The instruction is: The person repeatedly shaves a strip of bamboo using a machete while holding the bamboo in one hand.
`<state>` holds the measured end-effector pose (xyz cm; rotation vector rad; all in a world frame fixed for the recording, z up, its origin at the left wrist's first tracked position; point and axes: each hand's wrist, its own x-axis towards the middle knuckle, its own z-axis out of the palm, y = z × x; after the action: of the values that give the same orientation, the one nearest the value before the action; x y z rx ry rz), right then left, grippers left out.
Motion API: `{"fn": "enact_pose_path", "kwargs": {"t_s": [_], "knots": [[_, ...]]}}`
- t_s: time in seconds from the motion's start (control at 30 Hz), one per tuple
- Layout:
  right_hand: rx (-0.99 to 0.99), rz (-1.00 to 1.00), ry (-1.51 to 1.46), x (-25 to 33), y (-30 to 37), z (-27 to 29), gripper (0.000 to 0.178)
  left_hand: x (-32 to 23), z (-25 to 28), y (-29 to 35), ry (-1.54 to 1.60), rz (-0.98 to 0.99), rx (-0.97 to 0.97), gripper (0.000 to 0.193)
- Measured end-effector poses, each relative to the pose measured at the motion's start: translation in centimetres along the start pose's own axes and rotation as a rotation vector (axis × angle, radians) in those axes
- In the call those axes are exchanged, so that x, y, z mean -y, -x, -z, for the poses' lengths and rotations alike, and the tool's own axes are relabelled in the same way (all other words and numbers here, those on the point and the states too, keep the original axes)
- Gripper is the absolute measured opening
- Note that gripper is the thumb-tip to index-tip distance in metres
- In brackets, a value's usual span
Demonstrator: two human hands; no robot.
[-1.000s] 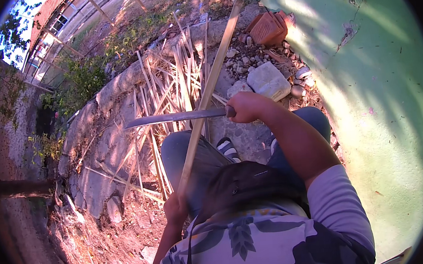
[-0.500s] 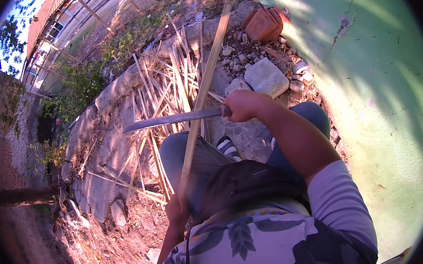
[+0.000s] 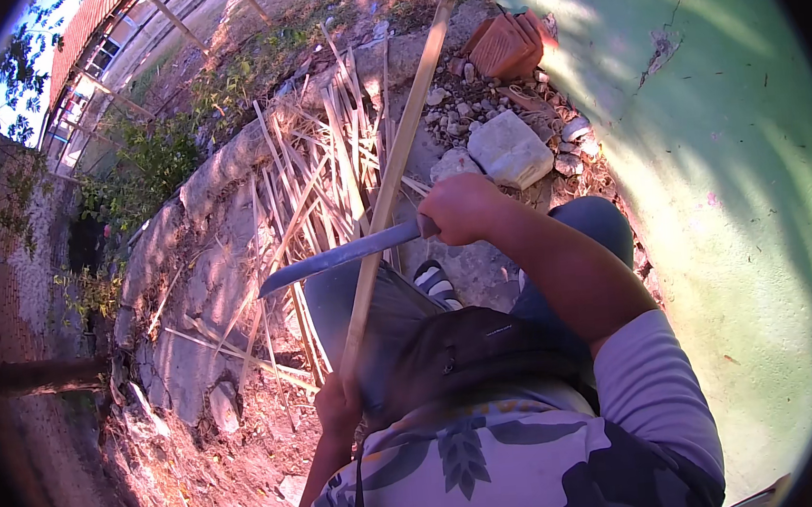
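My right hand [image 3: 463,209] is closed round the handle of a machete [image 3: 335,257]. Its long grey blade points left, its tip dipping toward me, and lies across a long pale bamboo strip [image 3: 403,144]. The near end of that strip is in my left hand [image 3: 339,402], closed round it beside my left knee. From there the strip slants up and away past the blade. Whether the edge bites into the strip I cannot tell. Beyond it, many thin split strips [image 3: 346,153] lie in a loose heap on the ground.
A pale stone block [image 3: 510,150] and stacked orange tiles [image 3: 504,46] sit ahead to the right among gravel. A green wall [image 3: 719,229] borders my right side. A low stone ledge [image 3: 218,173] runs along the left. My sandalled foot [image 3: 437,284] is between my knees.
The machete has slid toward me along the strip, and its tip has swung down and nearer. My right hand has shifted slightly left. My left hand has stayed nearly still.
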<state>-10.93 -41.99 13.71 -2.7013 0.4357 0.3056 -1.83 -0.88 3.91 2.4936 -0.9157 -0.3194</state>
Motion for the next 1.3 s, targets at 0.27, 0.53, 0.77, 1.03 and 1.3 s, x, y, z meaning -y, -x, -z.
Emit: {"fn": "enact_pose_path", "kwargs": {"t_s": [0.27, 0.53, 0.77, 1.03, 1.3], "knots": [[0.011, -0.14, -0.197, -3.0, -2.2, -1.4, 0.023, 0.8, -0.4, -0.1, 0.051, 0.015, 0.011, 0.042], [0.027, -0.094, -0.228, -1.8, -1.1, -1.3, 0.024, 0.4, 0.1, -0.1, 0.012, 0.021, 0.028, 0.044], [0.08, -0.036, -0.068, -0.3, -1.1, -0.6, 0.025, 0.4, 0.1, 0.0, -0.005, 0.035, 0.038, 0.044], [0.048, -0.006, -0.189, -3.0, -2.4, -2.3, 0.028, 0.2, 0.2, -0.1, -0.01, 0.037, 0.033, 0.045], [0.066, -0.047, -0.161, -2.3, -2.1, -1.6, 0.031, 0.3, 0.2, -0.1, -0.036, 0.029, 0.019, 0.046]]}}
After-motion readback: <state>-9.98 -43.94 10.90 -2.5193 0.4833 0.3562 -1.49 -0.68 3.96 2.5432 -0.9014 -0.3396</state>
